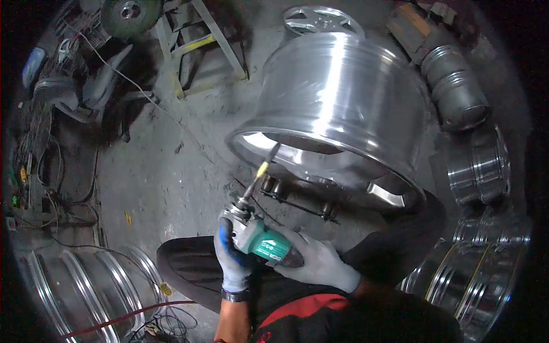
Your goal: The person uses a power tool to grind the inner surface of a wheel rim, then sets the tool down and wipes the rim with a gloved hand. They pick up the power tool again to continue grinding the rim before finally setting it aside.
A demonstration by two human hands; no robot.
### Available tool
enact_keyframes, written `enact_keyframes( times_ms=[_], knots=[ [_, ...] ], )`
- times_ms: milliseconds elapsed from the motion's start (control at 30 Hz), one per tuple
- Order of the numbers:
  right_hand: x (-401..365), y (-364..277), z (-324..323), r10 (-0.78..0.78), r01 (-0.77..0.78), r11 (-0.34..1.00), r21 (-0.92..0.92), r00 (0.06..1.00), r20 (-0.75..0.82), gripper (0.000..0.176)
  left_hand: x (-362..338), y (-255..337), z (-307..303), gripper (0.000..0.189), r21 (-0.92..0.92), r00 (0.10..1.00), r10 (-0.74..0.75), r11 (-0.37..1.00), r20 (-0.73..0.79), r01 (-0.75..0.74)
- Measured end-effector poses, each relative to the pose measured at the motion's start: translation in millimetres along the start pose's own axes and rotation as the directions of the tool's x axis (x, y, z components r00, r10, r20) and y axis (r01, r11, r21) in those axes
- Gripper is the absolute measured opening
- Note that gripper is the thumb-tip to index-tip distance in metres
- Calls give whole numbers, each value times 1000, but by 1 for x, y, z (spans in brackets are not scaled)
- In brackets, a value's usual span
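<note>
A green and grey power tool with a long thin shaft lies between my two gloved hands. My left hand, in a grey and blue glove, is wrapped round its metal head. Around the rear of the green body is my right hand, in a grey glove. The shaft has a yellow band, and its dark tip overlaps the near rim of a large shiny metal wheel; whether they touch I cannot tell. The wheel's open, spoked side faces me.
Under the wheel is a roller stand. More metal rims stand at the lower left and right. A metal frame, a chair and a spoked wheel are farther back. Cables lie on the floor.
</note>
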State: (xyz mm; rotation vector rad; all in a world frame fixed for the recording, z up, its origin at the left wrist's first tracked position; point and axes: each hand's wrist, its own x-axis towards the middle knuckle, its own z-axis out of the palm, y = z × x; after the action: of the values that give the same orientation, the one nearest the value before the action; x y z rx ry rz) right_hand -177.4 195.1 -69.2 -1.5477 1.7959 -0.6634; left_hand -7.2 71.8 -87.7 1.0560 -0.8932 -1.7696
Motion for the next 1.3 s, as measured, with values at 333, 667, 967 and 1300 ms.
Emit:
enact_keyframes(
  times_ms=[333,667,967,1300],
  knots=[
    [25,-8,-2,12,-4,997,-73,994,111,97,10,23,0,60,-188,1000,-2,982,-15,0],
    [-15,4,-14,88,-87,996,-20,996,18,91,-10,-3,28,46,-80,999,-28,996,-33,25],
    [32,-3,-13,-120,122,992,-21,991,63,94,7,21,1,59,-183,1000,-4,983,1,4],
    [-11,2,-27,33,-36,997,66,998,53,93,-11,-1,16,54,165,998,-34,986,44,26]
  ],
)
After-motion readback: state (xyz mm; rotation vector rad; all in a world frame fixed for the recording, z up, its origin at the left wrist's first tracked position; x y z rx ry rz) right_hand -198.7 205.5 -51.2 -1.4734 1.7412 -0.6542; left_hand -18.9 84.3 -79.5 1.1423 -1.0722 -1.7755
